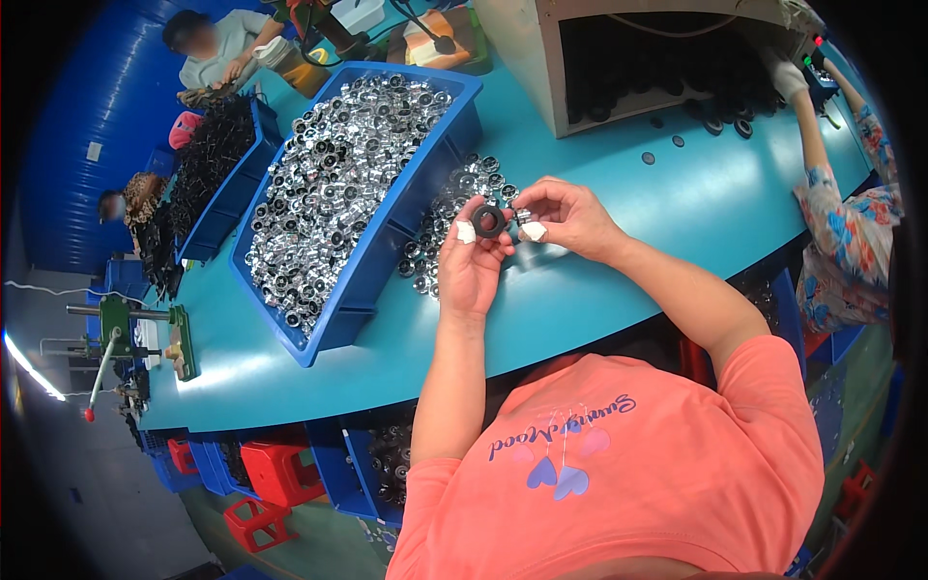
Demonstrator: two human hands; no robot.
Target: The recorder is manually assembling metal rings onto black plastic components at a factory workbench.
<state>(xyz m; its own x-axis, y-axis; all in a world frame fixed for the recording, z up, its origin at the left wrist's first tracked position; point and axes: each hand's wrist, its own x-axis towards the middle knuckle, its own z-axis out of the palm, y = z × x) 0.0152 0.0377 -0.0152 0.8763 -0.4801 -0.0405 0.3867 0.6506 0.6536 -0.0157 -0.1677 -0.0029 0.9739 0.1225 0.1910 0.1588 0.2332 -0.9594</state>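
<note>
My left hand [471,271] is closed on a black ring [489,221], held upright between thumb and fingers. Just to its right, my right hand [577,220] pinches a small shiny metallic part [523,217], partly covered by the fingers. White wrapping shows on both thumbs. The two pieces are close together above the table; whether they touch, I cannot tell. Behind my left hand lies a loose heap of shiny round parts [466,184]. Left of it stands a long blue bin [391,237] filled with similar silver parts with black centres [338,174].
A second blue bin [224,203] holds black parts at the far left. A pale open-fronted box [527,72] with black rings stands at the back right, where a co-worker's gloved hand [790,79] reaches. Loose black discs [648,158] lie before it. A green hand press [116,329] stands left.
</note>
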